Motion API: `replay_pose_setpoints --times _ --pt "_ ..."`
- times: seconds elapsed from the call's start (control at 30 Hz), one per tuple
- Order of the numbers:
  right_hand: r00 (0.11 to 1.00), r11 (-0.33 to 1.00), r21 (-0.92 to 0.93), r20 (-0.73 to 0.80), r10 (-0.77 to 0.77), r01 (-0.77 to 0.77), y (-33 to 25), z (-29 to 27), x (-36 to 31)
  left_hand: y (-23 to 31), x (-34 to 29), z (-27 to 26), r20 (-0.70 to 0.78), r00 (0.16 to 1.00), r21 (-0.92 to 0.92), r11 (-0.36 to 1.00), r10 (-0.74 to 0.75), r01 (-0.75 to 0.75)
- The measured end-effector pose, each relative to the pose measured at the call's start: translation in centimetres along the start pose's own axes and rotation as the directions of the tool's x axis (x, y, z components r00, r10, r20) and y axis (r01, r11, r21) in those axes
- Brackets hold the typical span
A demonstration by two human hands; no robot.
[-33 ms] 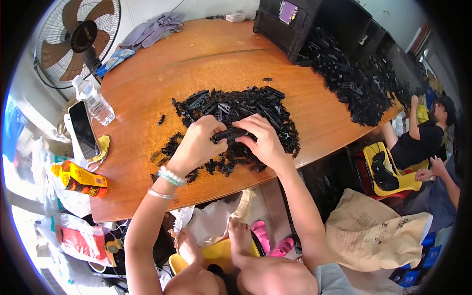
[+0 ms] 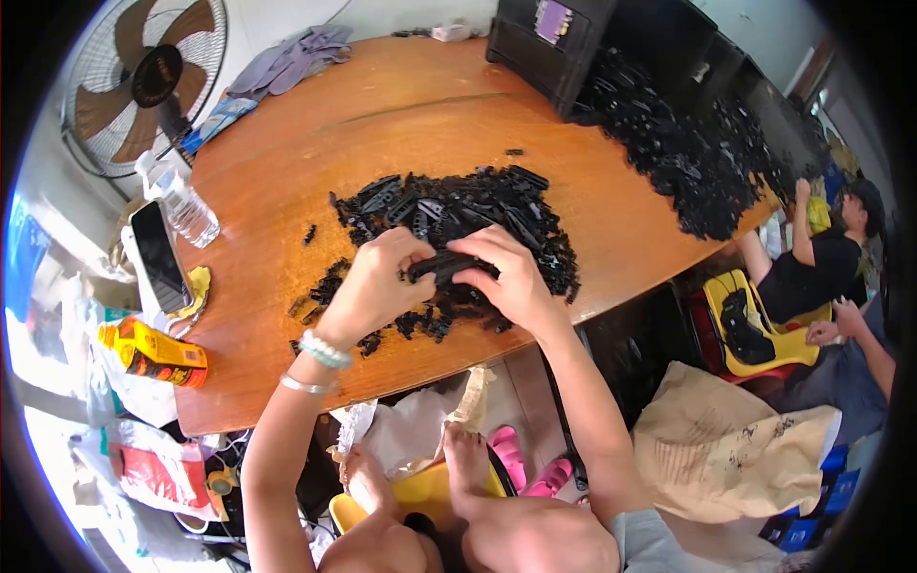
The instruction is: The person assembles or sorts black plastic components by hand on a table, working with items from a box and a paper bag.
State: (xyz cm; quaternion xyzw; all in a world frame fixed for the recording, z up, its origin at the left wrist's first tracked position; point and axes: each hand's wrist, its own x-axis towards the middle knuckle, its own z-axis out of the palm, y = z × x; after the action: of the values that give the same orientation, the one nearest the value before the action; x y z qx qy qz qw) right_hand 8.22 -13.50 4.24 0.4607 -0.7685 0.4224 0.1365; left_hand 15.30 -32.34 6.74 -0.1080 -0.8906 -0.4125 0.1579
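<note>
Between my left hand (image 2: 375,279) and my right hand (image 2: 509,279) is a long, narrow black plastic piece (image 2: 442,266). The fingers of each hand pinch one end of it, above the near part of a pile. The piece is partly hidden by my fingers and its exact kind does not show. Spread beneath and beyond my hands is the pile of small black plastic parts (image 2: 521,205), some long and slotted, some short and blocky. It lies on a brown wooden table (image 2: 258,258).
At the left edge stand a phone (image 2: 160,256), a clear bottle (image 2: 194,215) and a yellow-capped bottle (image 2: 153,355). A fan (image 2: 158,76) is behind them. A black crate (image 2: 544,48) and a larger heap of black parts (image 2: 683,162) occupy the right. Two people sit beyond a paper sack (image 2: 731,444).
The whole view has shifted slightly. Both hands keep hold of the black plastic piece in nearly the same spot, with a small change in finger position.
</note>
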Motion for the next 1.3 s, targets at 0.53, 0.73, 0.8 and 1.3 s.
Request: replay_pose_setpoints --times 0.53,0.73,0.8,1.3 --pt "0.430 0.298 0.316 0.556 0.711 -0.901 7.3 -8.0 -24.2 4.6 -7.2 -2.4 0.123 0.937 -0.221 0.911 -0.327 0.347" --pt "0.395 0.302 -0.446 -0.131 0.909 -0.843 19.6 2.3 -29.6 6.0 -8.0 -1.9 0.121 0.921 -0.242 0.889 -0.369 0.388" --pt "0.265 0.261 -0.049 -0.128 0.956 -0.964 20.1 3.8 -30.0 5.8 -7.9 -2.0 0.106 0.912 -0.278 0.869 -0.397 0.410" --pt "0.804 0.720 0.370 0.373 0.464 -0.587 -2.4 -6.9 -15.6 7.6 -8.8 2.9 0.329 0.900 -0.146 0.926 -0.287 0.349"
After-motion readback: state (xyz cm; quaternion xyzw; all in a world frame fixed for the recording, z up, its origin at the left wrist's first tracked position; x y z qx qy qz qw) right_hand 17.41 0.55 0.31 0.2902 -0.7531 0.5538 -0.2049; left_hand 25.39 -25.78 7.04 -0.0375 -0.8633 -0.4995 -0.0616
